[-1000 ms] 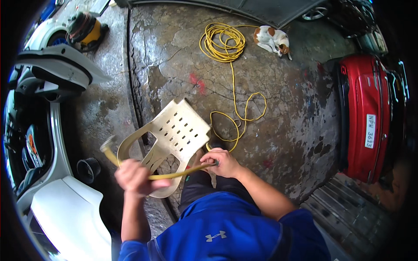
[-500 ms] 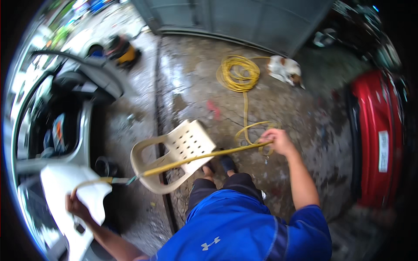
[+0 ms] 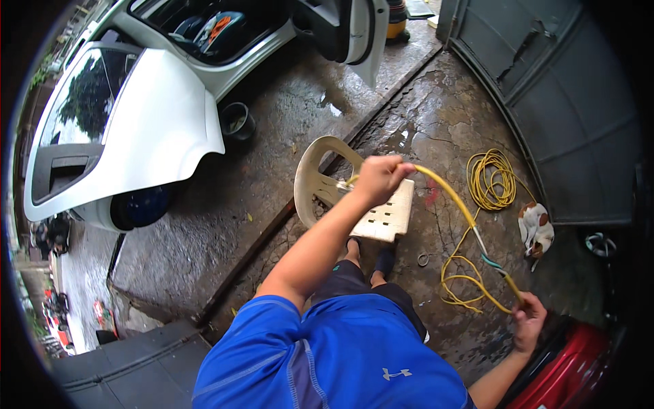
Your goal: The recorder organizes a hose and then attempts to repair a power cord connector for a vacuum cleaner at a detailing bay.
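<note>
My left hand point(image 3: 383, 180) is closed around a yellow hose point(image 3: 446, 187), above a beige plastic chair point(image 3: 392, 217) with a perforated seat. A short yellow end with a pale fitting sticks out on the left side of that hand. From there the hose bends down to the right, through a joint point(image 3: 482, 247) of white and teal material. Just below this joint, my right hand point(image 3: 528, 320) grips the thinner yellow part. Slack loops run along the wet ground to a yellow coil point(image 3: 492, 178).
A white and brown dog point(image 3: 537, 230) lies near the coil, by a grey metal gate point(image 3: 518, 61). At left stands a white car point(image 3: 160, 109) with doors open, a dark bucket point(image 3: 236, 121) beside it. A red car point(image 3: 565, 368) is at lower right.
My view has turned left. My left hand has come up from the far left to above the chair, and my right hand is lower. The joint is now close to my right hand.
</note>
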`<move>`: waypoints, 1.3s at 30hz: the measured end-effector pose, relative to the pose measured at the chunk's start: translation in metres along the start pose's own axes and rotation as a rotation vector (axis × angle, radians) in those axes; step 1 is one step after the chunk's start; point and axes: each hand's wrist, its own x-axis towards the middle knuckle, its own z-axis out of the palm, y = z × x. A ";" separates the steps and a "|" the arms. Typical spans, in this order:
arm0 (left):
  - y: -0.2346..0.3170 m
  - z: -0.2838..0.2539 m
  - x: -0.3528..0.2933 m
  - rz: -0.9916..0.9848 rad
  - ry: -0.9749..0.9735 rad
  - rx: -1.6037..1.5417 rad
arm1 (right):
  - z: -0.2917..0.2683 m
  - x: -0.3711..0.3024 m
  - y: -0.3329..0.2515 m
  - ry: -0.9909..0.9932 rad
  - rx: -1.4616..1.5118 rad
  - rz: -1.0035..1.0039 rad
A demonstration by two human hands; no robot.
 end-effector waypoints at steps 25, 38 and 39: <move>-0.325 -0.119 -0.225 -0.847 -0.573 0.308 | 0.543 0.229 0.197 -1.065 -0.642 0.089; -0.306 -0.180 -0.370 -0.928 -0.461 0.130 | 0.402 0.234 0.300 -1.324 -0.941 0.007; -0.293 -0.191 -0.390 -1.036 -0.455 0.163 | 0.355 0.239 0.346 -1.330 -0.948 -0.010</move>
